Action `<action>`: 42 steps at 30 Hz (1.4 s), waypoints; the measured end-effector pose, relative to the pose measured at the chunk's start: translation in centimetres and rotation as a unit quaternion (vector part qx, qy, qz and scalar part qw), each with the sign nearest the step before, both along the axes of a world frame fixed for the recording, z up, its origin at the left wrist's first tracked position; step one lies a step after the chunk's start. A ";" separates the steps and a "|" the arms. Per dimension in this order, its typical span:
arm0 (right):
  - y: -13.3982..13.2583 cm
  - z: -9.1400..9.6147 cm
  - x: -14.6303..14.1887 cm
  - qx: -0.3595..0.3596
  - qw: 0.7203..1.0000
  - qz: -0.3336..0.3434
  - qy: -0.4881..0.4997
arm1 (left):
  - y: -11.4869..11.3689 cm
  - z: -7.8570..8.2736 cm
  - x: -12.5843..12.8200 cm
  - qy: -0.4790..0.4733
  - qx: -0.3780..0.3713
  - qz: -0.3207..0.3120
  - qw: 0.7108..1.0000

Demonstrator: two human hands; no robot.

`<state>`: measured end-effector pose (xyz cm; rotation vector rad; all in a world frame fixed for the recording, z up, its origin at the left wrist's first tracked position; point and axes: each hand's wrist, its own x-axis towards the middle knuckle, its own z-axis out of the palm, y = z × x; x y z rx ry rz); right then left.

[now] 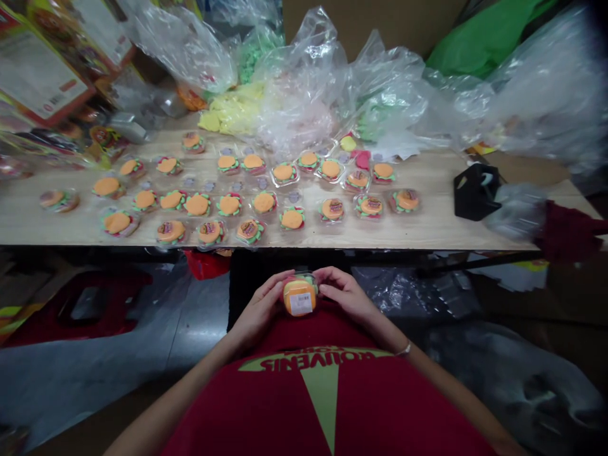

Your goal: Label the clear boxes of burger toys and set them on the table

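Observation:
Between my two hands, just below the table's front edge, is a toy burger in a clear plastic case (295, 289), its orange bun facing up with a white barcode label on it. My left hand (263, 303) grips the case from the left side. On the other side my right hand (349, 293) holds it with thumb and fingers. Several similar toy burgers (230, 205) lie in rows on the wooden table (427, 231), most in clear cases. Some of them, such as the burger at the front (210, 232), carry a printed sticker on the bun.
Clear plastic bags (304, 82) with yellow, pink and green pieces line the back of the table. Printed boxes (42, 69) stand at the back left. A black tape dispenser (476, 191) sits on the right, beside a dark red cloth (570, 231). Below left is a red stool (102, 310).

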<state>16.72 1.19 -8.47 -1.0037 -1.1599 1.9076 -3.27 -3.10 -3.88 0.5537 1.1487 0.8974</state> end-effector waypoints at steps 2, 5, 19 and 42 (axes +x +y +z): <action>0.0 0.2 -0.2 0.028 0.999 -0.006 -0.039 | 0.0 -0.2 -0.1 0.017 0.015 -0.013 1.000; 0.2 0.7 -0.3 0.072 0.995 0.003 -0.073 | 0.2 -0.3 -0.2 0.044 0.028 -0.022 0.998; 2.8 3.1 -0.5 0.250 0.952 0.090 -0.150 | 0.0 -0.4 0.5 0.108 0.053 0.023 0.992; 1.3 3.3 -1.8 0.130 0.980 0.033 -0.145 | 3.7 2.0 0.1 0.123 0.084 -0.066 0.987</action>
